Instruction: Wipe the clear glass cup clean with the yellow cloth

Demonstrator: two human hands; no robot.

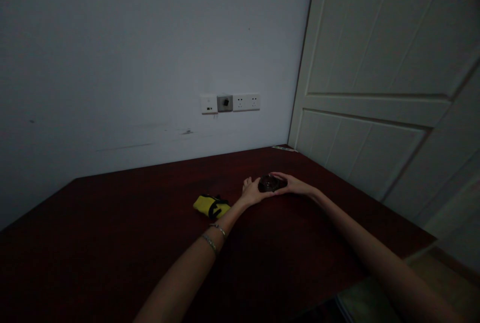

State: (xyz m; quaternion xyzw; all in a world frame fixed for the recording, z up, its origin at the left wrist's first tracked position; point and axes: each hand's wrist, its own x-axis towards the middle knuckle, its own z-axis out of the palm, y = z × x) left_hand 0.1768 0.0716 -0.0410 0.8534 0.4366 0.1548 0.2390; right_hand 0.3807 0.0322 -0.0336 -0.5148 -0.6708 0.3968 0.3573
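Note:
A dark, round, glass-like vessel (267, 183) is between both hands over the red-brown tabletop. Whether it rests on the table or is lifted cannot be made out in the dim light. My left hand (254, 193) grips its near left side, with the thumb along the front and other fingers bent behind. On the right side, my right hand (292, 184) wraps thumb and fingers around it. Left of my left hand lies a yellow and black soft bundle (212, 206), like a folded cloth or pouch, close to my left wrist and not held.
The dark red-brown table (123, 223) meets a pale wall (150, 53) at the back. Wall sockets (246, 102) sit above it, beside a grey plate with a dark knob (225, 103). A white panelled door (360, 108) borders the right. A thin strip (284, 148) lies in the far corner.

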